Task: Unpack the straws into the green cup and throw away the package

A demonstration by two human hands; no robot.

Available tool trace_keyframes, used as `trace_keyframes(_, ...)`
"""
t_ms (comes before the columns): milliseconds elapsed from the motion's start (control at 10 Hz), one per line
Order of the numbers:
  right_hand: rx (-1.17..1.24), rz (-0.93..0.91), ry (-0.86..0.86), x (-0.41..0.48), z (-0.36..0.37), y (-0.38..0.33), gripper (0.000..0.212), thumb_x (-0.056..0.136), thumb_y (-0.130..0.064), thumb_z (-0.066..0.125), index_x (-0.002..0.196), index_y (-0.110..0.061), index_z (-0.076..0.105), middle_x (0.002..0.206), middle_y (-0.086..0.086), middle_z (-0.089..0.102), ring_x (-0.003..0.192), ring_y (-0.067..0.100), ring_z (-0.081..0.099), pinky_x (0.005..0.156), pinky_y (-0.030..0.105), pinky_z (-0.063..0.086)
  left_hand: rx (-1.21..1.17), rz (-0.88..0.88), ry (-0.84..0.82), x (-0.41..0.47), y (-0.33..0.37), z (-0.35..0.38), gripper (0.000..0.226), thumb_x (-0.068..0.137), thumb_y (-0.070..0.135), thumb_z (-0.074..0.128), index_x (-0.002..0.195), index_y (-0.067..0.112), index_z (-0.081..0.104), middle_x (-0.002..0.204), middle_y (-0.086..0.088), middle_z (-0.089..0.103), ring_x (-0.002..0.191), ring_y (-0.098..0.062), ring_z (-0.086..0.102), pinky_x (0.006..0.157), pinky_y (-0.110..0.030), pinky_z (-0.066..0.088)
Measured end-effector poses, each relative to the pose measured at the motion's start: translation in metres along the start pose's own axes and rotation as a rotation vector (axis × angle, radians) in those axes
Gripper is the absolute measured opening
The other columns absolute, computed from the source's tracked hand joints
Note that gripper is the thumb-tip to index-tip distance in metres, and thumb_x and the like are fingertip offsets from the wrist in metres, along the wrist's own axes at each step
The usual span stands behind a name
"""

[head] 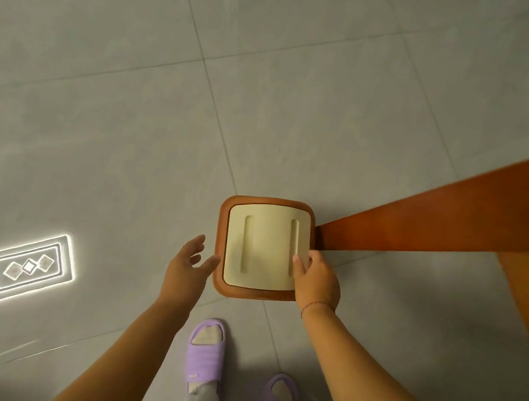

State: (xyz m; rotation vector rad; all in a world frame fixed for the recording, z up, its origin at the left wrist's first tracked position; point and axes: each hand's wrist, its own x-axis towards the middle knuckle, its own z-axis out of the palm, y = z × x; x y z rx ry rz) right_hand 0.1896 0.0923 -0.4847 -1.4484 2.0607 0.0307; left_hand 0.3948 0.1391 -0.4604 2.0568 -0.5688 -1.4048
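A: What stands on the grey tiled floor?

B: A square bin with a brown rim and a cream flat lid with two long grooves. It stands on the floor just beside a brown wooden furniture leg, which runs to the right edge.

A: And the hands?

B: The right hand lies on the right edge of the lid. Its thumb rests on top, near the right groove, and the other fingers curl around the side, so it grips the edge of the lid. The left hand is at the left side of the bin, fingers spread and loose, holding nothing. Its fingertips are very close to the brown rim; whether they touch it, I cannot tell.

A: Where are the straws, the green cup, the package?

B: None of them is in view.

A: Something more?

B: Two purple slippers on the feet, below the bin, and a bright lamp reflection on the tiles at the left.
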Motion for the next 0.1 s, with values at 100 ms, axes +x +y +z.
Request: trace_keyframes(100,0.049,-0.012,-0.024,-0.0208,-0.0202,-0.0033,0.033,0.093,-0.044,0.042,0.111,-0.019,0.053,0.104,0.004,0.065,0.090,0.022,0.062,0.070,0.030,0.055,0.020,-0.007,-0.005,-0.0254,0.0216,-0.0053,0.051,0.093,0.021,0.061,0.141,0.019,0.044,0.143,-0.003,0.049,0.128,-0.023,0.046,0.101,-0.042,0.041)
